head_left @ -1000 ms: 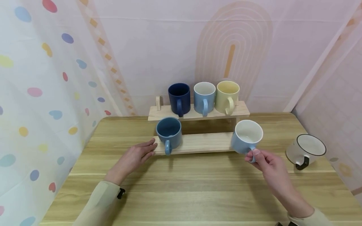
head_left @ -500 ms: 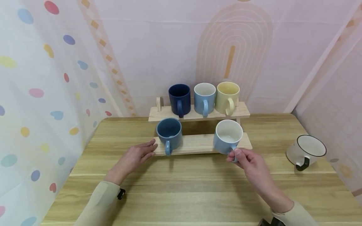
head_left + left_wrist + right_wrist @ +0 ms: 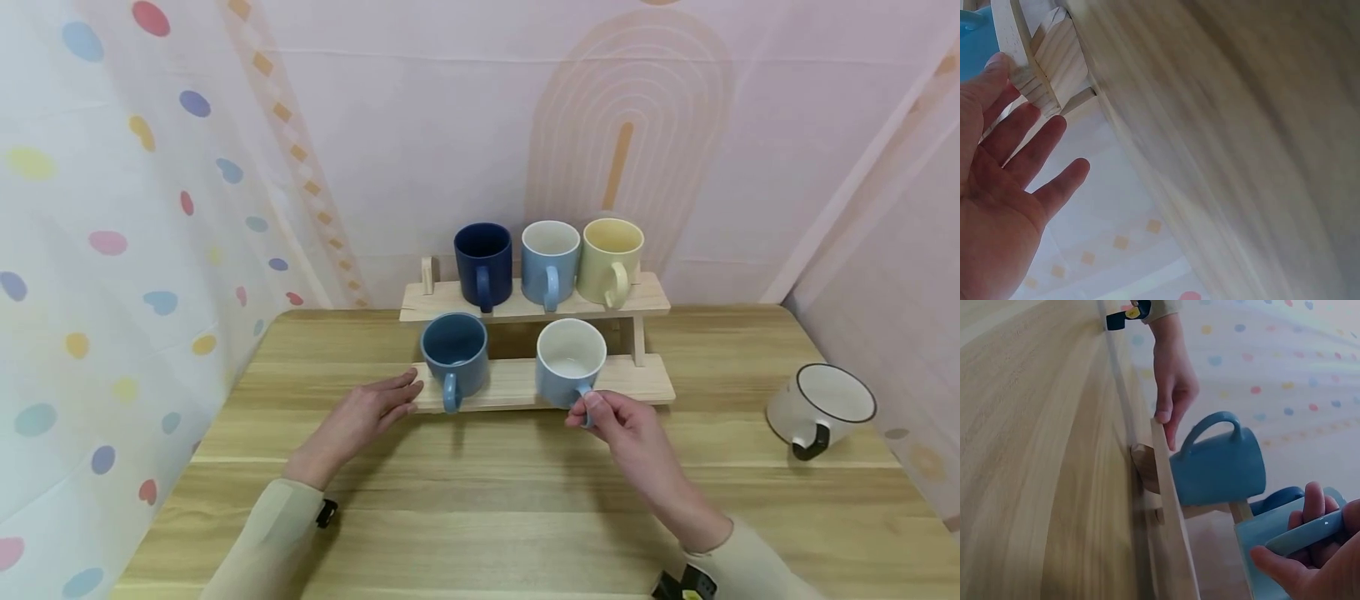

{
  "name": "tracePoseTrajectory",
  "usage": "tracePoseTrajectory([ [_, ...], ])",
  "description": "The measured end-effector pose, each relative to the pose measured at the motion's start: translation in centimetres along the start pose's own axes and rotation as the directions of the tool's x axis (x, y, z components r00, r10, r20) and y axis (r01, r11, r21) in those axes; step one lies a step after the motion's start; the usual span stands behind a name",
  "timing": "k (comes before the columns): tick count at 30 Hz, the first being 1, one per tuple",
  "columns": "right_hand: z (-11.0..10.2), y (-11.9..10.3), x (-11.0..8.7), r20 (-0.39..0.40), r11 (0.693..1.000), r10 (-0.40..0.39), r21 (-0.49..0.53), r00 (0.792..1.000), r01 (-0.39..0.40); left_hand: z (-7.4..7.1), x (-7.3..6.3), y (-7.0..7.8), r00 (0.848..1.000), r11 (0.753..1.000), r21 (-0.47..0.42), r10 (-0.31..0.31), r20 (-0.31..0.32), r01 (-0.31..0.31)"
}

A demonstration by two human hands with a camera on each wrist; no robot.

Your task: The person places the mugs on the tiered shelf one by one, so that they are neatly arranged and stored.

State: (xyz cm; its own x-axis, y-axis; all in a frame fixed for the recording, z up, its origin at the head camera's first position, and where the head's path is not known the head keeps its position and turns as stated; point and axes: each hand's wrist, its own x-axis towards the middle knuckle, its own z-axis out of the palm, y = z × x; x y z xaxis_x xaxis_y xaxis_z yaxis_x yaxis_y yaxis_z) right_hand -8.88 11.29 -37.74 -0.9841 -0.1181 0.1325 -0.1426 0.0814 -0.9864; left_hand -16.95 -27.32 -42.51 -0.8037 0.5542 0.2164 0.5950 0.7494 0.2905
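A two-tier wooden shelf (image 3: 517,375) stands on the table. My left hand (image 3: 360,421) grips the left end of its lower board, thumb and fingers on either side of the board (image 3: 1032,94), the other fingers spread. Beside it a darker blue mug (image 3: 455,354) sits on that board, handle forward. My right hand (image 3: 630,433) pinches the handle of a light blue mug (image 3: 562,379) with a white inside. This mug is upright over the lower board's middle, right of the darker one, handle toward me.
On the upper board stand a navy mug (image 3: 483,267), another light blue mug (image 3: 547,267) and a yellow mug (image 3: 606,271). A white mug (image 3: 817,408) with a black rim and handle stands on the table (image 3: 450,517) at right. Patterned curtains (image 3: 420,125) hang behind.
My right hand has carried the light blue mug leftward from the lower board's right end to near its middle. My left hand stays at the board's left end.
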Motion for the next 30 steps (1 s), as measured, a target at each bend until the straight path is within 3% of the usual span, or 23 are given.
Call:
tracePoseTrajectory([
  [13, 2.6, 1.4, 1.9, 0.008, 0.999, 0.026, 0.023, 1.000, -0.026, 0.1, 0.1, 0.3, 1.000, 1.000, 0.024, 0.014, -0.026, -0.014],
  [30, 5.1, 2.2, 4.0, -0.040, 1.000, 0.015, 0.023, 0.999, -0.014, 0.0, 0.0, 0.5, 1.000, 1.000, 0.002, 0.004, -0.025, -0.004],
])
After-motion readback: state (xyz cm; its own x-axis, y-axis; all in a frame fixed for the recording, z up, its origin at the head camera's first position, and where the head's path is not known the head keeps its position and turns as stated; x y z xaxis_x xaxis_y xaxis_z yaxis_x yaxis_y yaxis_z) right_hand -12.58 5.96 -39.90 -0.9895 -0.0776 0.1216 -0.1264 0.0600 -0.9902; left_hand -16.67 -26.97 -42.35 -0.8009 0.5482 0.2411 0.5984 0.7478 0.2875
